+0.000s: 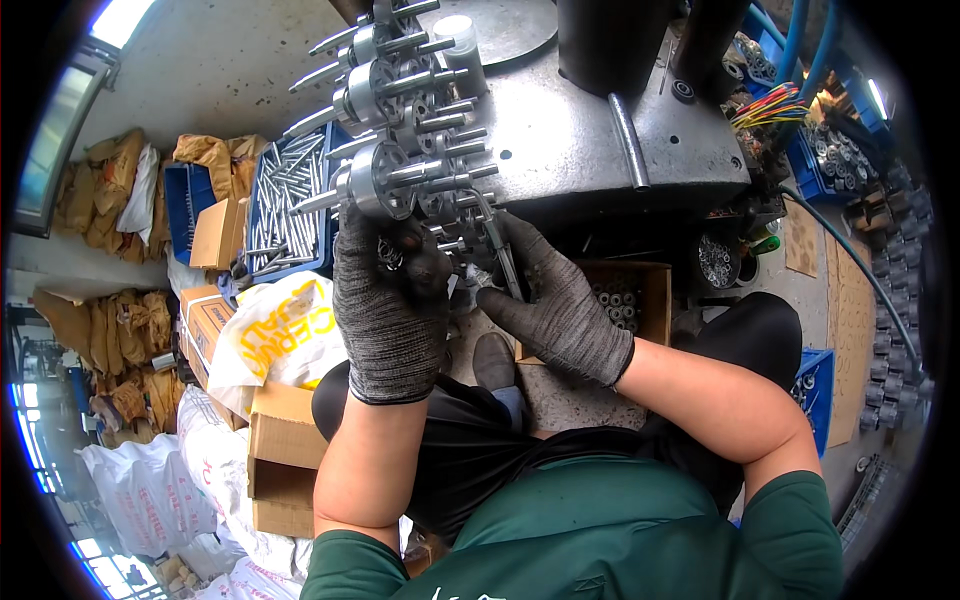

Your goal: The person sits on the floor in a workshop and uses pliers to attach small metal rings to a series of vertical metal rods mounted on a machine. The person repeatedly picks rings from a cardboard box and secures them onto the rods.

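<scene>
Several shiny steel crankshaft-like parts, round discs with shafts through them, stand stacked at the front left of the machine table [560, 150]. My left hand [392, 310], in a grey knitted glove with dark, soiled fingers, is closed at the lowest crankshaft-like part [385, 180]; its fingertips are partly hidden under the disc. My right hand [565, 310], gloved alike, pinches a slim steel tool [503, 262] between thumb and fingers. The tool's upper end reaches the shafts beside my left hand. Its exact kind is unclear.
A steel bar [629, 140] and a white cylindrical container [460, 45] are on the machine table. A blue crate of steel pins [290, 205] stands left. Below my right hand sits a wooden box of small rings [655, 300]. Cardboard boxes [285, 435] and white sacks [150, 490] lie lower left.
</scene>
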`<control>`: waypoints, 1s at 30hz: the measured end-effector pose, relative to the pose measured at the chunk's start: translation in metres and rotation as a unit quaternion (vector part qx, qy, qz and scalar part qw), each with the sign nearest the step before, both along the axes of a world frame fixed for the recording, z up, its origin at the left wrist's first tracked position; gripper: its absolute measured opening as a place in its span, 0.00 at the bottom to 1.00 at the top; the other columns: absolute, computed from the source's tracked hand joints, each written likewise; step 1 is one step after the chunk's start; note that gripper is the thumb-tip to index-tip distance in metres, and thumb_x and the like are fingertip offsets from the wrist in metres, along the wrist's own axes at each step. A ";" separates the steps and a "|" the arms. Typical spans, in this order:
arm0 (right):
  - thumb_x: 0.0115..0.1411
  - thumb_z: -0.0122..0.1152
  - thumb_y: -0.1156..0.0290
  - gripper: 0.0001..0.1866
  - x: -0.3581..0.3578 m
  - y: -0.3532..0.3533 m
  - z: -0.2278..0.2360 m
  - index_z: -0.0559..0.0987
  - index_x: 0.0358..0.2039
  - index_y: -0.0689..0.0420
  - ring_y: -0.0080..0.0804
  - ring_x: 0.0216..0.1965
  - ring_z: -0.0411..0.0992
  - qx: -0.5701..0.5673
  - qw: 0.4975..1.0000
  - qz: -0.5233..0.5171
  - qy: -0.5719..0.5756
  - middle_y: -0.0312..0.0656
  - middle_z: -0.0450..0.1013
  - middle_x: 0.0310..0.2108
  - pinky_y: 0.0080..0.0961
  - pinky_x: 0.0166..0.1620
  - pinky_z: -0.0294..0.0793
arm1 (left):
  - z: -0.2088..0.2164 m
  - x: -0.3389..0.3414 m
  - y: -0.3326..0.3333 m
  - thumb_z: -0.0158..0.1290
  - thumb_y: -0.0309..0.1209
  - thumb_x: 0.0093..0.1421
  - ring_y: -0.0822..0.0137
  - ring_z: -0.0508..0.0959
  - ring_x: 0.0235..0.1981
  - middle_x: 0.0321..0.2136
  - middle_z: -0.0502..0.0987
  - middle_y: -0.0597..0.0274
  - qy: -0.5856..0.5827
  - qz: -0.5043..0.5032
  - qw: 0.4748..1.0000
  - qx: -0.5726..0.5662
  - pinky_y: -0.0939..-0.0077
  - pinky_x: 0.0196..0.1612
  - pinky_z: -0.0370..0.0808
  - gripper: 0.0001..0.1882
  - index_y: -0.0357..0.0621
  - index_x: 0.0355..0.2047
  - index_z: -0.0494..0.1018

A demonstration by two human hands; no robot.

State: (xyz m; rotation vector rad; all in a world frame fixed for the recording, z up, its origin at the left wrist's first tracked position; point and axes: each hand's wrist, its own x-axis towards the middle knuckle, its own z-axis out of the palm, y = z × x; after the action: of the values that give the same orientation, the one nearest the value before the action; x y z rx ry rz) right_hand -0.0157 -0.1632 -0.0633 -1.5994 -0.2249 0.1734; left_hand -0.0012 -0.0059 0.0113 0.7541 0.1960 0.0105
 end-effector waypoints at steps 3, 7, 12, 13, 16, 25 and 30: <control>0.56 0.70 0.76 0.42 0.000 0.000 -0.001 0.60 0.69 0.64 0.42 0.66 0.65 0.008 1.000 0.001 0.000 0.57 0.67 0.63 0.33 0.68 0.65 | -0.003 0.001 0.002 0.50 0.44 0.72 0.78 0.64 0.22 0.27 0.66 0.71 -0.001 -0.008 1.000 0.000 0.83 0.24 0.62 0.13 0.49 0.41 0.72; 0.55 0.70 0.77 0.43 0.000 0.000 -0.003 0.60 0.69 0.64 0.41 0.65 0.66 0.025 1.000 0.002 0.005 0.56 0.67 0.63 0.32 0.67 0.66 | -0.002 0.000 0.001 0.49 0.45 0.72 0.78 0.64 0.22 0.27 0.66 0.71 0.004 0.002 1.000 0.008 0.83 0.24 0.62 0.13 0.49 0.41 0.72; 0.55 0.69 0.78 0.43 -0.001 0.000 0.003 0.60 0.69 0.65 0.39 0.64 0.67 0.016 1.000 0.001 0.016 0.56 0.67 0.62 0.31 0.66 0.67 | -0.003 -0.002 -0.004 0.50 0.44 0.71 0.78 0.64 0.22 0.27 0.66 0.71 -0.046 0.022 0.985 0.163 0.83 0.24 0.62 0.13 0.49 0.41 0.73; 0.55 0.69 0.78 0.43 -0.001 0.000 0.001 0.60 0.69 0.65 0.39 0.64 0.67 0.017 1.000 0.002 0.014 0.56 0.67 0.62 0.31 0.66 0.67 | -0.002 -0.002 -0.004 0.50 0.44 0.71 0.78 0.64 0.22 0.27 0.66 0.71 -0.040 0.016 0.989 0.144 0.83 0.24 0.62 0.13 0.49 0.41 0.73; 0.55 0.69 0.79 0.43 -0.001 -0.001 0.001 0.59 0.69 0.65 0.39 0.64 0.67 0.017 1.000 0.000 0.003 0.56 0.67 0.62 0.31 0.65 0.68 | -0.004 0.002 0.003 0.50 0.44 0.71 0.78 0.64 0.22 0.27 0.66 0.71 0.000 -0.014 1.000 -0.014 0.83 0.23 0.62 0.12 0.49 0.41 0.73; 0.55 0.69 0.78 0.44 0.001 0.002 0.000 0.59 0.69 0.64 0.42 0.64 0.67 0.000 1.000 -0.003 -0.010 0.57 0.68 0.62 0.32 0.66 0.68 | -0.003 0.002 0.002 0.50 0.43 0.71 0.77 0.65 0.21 0.27 0.67 0.71 -0.007 -0.021 0.999 -0.026 0.83 0.23 0.62 0.12 0.49 0.40 0.73; 0.54 0.70 0.78 0.44 -0.001 0.001 0.000 0.59 0.69 0.64 0.42 0.64 0.67 0.007 1.000 0.001 0.006 0.57 0.67 0.62 0.32 0.66 0.67 | -0.005 0.003 0.004 0.50 0.43 0.71 0.77 0.64 0.20 0.27 0.66 0.70 -0.020 -0.022 1.000 -0.007 0.83 0.22 0.62 0.12 0.49 0.39 0.72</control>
State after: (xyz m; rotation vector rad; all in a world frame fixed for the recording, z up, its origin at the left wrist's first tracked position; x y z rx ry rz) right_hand -0.0162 -0.1626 -0.0635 -1.5848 -0.2180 0.1822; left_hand 0.0020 -0.0020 0.0063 0.7434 0.1407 -0.0165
